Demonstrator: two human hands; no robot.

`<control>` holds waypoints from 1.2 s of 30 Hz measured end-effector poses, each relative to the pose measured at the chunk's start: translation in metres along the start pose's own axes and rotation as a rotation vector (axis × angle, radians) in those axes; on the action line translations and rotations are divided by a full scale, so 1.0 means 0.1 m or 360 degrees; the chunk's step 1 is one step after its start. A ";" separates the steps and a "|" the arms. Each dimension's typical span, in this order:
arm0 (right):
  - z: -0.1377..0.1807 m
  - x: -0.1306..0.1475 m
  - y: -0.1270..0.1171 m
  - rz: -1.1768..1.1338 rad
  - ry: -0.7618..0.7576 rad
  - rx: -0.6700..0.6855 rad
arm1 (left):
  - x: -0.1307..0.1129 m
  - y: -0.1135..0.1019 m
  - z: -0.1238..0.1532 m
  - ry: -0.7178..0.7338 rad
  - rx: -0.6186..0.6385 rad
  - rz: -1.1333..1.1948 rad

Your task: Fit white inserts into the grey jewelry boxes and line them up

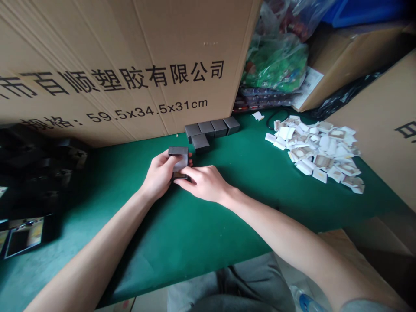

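A small black box [178, 151] with a pale inside is held above the green table, and it looks opened out. My left hand [158, 173] is closed round its left side, the thumb lying across the pale inner face. The fingers of my right hand [208, 183] pinch the lower edge of the same box, where a dark part shows. What lies inside that lower part is hidden by my fingers. Just beyond my hands, several closed black boxes [219, 128] stand in a row against a carton, with one more black box [200, 143] in front of them.
A large printed cardboard carton [130, 52] walls off the back of the green table [195, 242]. To the right lies a heap of small white pieces [320, 147]. Plastic bags with green contents [276, 65] sit behind it. Dark boxes [35, 173] are piled at left.
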State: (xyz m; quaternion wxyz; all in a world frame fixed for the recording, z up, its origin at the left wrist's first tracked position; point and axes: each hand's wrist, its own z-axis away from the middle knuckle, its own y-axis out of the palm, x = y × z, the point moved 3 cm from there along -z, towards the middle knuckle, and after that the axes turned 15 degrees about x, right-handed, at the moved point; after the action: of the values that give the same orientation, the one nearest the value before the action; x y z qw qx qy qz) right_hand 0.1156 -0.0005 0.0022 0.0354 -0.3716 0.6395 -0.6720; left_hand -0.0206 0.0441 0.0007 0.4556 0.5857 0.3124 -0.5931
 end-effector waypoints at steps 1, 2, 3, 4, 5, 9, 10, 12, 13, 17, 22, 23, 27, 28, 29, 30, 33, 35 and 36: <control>0.00 0.00 0.00 -0.0001 0.0001 0.0002 | 0.00 0.00 0.00 -0.0002 -0.0001 0.0006; 0.00 0.00 0.00 -0.0001 0.0001 0.0002 | 0.00 0.00 0.00 -0.0005 -0.0001 0.0014; 0.00 0.00 0.00 0.0000 -0.0001 0.0001 | 0.01 -0.01 0.00 -0.0007 0.0003 0.0020; 0.00 0.00 0.00 0.0000 -0.0005 -0.0002 | 0.01 -0.01 0.00 -0.0007 0.0008 0.0022; 0.00 0.00 0.00 0.0000 -0.0009 -0.0006 | 0.01 -0.01 0.00 -0.0004 0.0014 0.0019; 0.00 0.00 0.01 -0.0001 -0.0011 -0.0025 | 0.02 -0.01 0.00 0.0008 0.0008 -0.0003; 0.00 0.00 0.02 -0.0003 -0.0010 -0.0026 | 0.02 -0.01 0.00 0.0007 -0.0001 0.0003; 0.00 -0.01 0.02 -0.0006 -0.0009 -0.0025 | 0.02 -0.01 0.00 0.0002 -0.0020 0.0025; 0.00 -0.01 0.02 -0.0006 -0.0009 -0.0025 | 0.02 0.00 0.00 -0.0001 -0.0028 0.0036; 0.00 0.00 0.01 -0.0008 -0.0017 -0.0036 | 0.00 0.00 0.00 -0.0010 -0.0035 0.0037; 0.00 0.01 0.00 -0.0028 -0.0018 -0.0044 | 0.00 -0.03 0.00 -0.0005 -0.0009 0.0030; 0.00 0.00 0.00 -0.0032 -0.0022 -0.0043 | 0.00 -0.03 0.00 0.0005 -0.0006 0.0019; 0.00 0.00 0.02 -0.0049 -0.0048 -0.0041 | 0.02 -0.06 -0.01 0.0028 0.0003 -0.0009; 0.00 0.00 0.02 -0.0052 -0.0052 -0.0038 | 0.02 -0.06 -0.01 0.0028 0.0006 -0.0009; 0.00 0.00 0.02 -0.0053 -0.0054 -0.0034 | 0.02 -0.06 -0.01 0.0025 0.0010 -0.0008; 0.00 0.00 0.02 -0.0054 -0.0055 -0.0031 | 0.02 -0.06 -0.01 0.0025 0.0011 -0.0008; 0.01 0.00 0.02 -0.0051 -0.0056 -0.0033 | 0.03 -0.06 -0.01 0.0043 -0.0003 -0.0001; 0.01 0.01 0.01 -0.0049 -0.0052 -0.0038 | 0.03 -0.05 -0.01 0.0049 -0.0017 0.0002; 0.01 0.01 0.00 -0.0047 -0.0045 -0.0043 | 0.03 -0.05 -0.01 0.0045 -0.0024 0.0001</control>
State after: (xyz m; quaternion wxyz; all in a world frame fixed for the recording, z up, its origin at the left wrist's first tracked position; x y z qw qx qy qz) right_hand 0.1152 -0.0017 0.0022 0.0295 -0.3910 0.6424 -0.6585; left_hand -0.0246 0.0460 -0.0030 0.4557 0.5906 0.3233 -0.5822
